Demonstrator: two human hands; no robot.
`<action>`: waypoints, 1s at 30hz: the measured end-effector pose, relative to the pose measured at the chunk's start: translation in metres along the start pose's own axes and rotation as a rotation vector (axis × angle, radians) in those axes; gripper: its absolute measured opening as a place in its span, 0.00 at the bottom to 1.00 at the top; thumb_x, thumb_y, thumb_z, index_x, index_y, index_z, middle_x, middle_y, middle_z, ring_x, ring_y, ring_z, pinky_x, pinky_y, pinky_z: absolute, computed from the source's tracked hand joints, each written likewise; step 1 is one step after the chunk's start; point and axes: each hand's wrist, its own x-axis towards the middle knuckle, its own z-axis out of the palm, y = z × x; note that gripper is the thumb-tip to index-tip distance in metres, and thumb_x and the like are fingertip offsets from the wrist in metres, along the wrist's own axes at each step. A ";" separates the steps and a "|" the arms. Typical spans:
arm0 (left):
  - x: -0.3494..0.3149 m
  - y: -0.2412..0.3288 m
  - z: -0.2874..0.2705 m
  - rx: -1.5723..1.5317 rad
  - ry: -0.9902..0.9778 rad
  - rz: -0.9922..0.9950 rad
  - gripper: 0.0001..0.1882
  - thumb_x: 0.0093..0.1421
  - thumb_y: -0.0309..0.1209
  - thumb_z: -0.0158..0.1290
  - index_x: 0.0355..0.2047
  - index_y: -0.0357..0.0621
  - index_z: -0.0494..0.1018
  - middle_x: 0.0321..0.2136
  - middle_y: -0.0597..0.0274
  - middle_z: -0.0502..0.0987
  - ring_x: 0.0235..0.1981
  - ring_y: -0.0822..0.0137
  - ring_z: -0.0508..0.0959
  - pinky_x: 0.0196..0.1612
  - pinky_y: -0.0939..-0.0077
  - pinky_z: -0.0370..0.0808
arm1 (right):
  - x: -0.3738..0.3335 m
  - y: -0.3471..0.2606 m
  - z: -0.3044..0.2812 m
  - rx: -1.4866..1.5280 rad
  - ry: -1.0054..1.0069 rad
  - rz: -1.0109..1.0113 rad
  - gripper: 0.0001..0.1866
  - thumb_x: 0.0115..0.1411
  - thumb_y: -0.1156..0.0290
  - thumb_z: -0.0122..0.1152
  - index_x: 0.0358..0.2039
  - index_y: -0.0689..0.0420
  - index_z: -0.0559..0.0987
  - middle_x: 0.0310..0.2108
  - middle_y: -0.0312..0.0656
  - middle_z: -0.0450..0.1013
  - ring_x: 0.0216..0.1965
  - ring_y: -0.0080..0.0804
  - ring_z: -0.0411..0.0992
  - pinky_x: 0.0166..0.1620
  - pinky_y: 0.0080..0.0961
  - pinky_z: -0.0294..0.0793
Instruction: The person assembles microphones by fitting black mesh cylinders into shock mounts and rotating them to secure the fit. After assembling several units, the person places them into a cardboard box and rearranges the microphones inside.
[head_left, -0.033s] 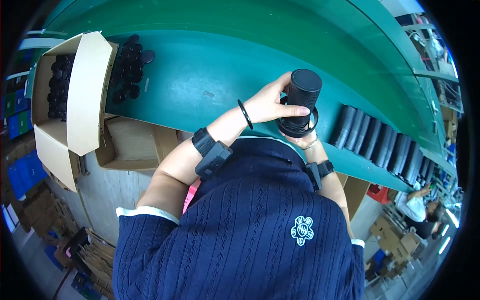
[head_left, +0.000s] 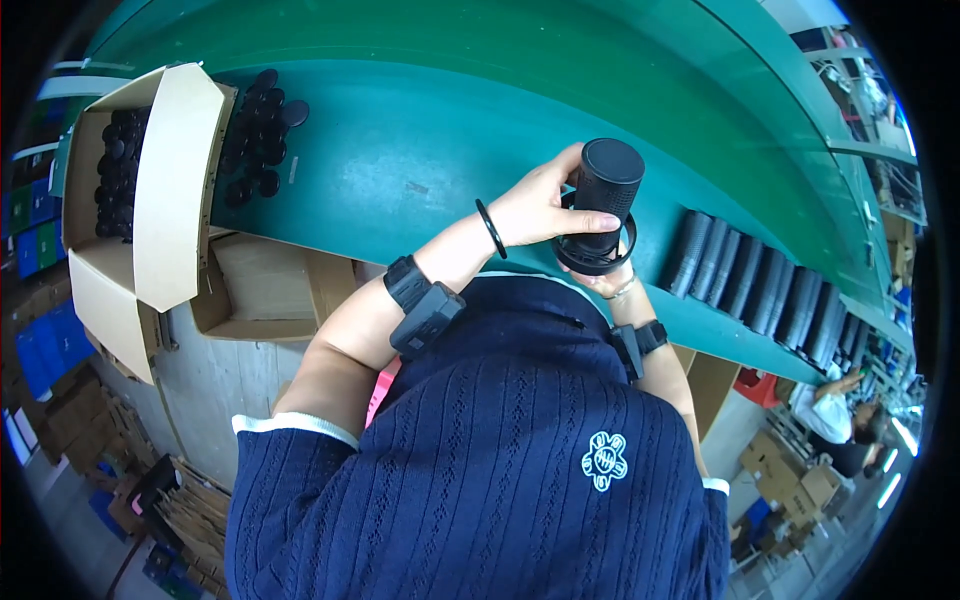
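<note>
My left hand (head_left: 555, 205) is wrapped around a black cylinder (head_left: 608, 180) with a flat round top and a finely perforated side. The thumb lies across the front of the cylinder. A glossy black ring (head_left: 603, 267) surrounds its lower end. From below, my right hand (head_left: 603, 281) grips the ring's near side; most of its fingers are hidden behind the ring and the cylinder. Both hands are above the green bench (head_left: 380, 150), close to its near edge.
Several black round caps (head_left: 262, 130) lie at the bench's left, beside an open cardboard box (head_left: 180, 190) holding more. Rows of stacked black rings (head_left: 755, 280) stand on the right. An open carton (head_left: 265, 285) sits below the bench edge. Another person (head_left: 830, 410) is at far right.
</note>
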 end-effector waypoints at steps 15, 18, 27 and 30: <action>-0.006 -0.114 -0.032 -0.638 0.378 -1.017 0.33 0.59 0.60 0.43 0.42 0.37 0.67 0.34 0.53 0.75 0.33 0.60 0.75 0.36 0.65 0.73 | 0.014 -0.027 0.068 -1.819 0.660 -0.653 0.24 0.39 0.68 0.69 0.39 0.60 0.74 0.34 0.45 0.71 0.39 0.38 0.72 0.43 0.30 0.72; -0.017 -0.077 -0.026 -0.045 0.510 -0.886 0.33 0.59 0.60 0.43 0.45 0.40 0.67 0.36 0.58 0.73 0.36 0.66 0.72 0.41 0.69 0.69 | 0.017 -0.028 0.070 -1.874 0.633 -0.592 0.25 0.39 0.67 0.69 0.40 0.59 0.75 0.35 0.45 0.71 0.39 0.39 0.72 0.43 0.31 0.72; -0.022 -0.063 -0.020 -0.261 0.393 -0.529 0.22 0.60 0.48 0.51 0.33 0.38 0.75 0.30 0.66 0.75 0.33 0.73 0.69 0.42 0.77 0.64 | 0.020 -0.024 0.094 -2.009 0.567 -0.540 0.25 0.39 0.65 0.71 0.40 0.55 0.77 0.31 0.44 0.70 0.33 0.39 0.71 0.37 0.29 0.72; -0.021 -0.063 -0.019 -0.394 0.428 -0.563 0.19 0.61 0.44 0.52 0.33 0.37 0.75 0.30 0.64 0.76 0.34 0.73 0.70 0.44 0.76 0.64 | 0.022 -0.021 0.097 -2.014 0.483 -0.637 0.25 0.40 0.65 0.71 0.41 0.54 0.77 0.30 0.43 0.69 0.32 0.39 0.70 0.36 0.29 0.72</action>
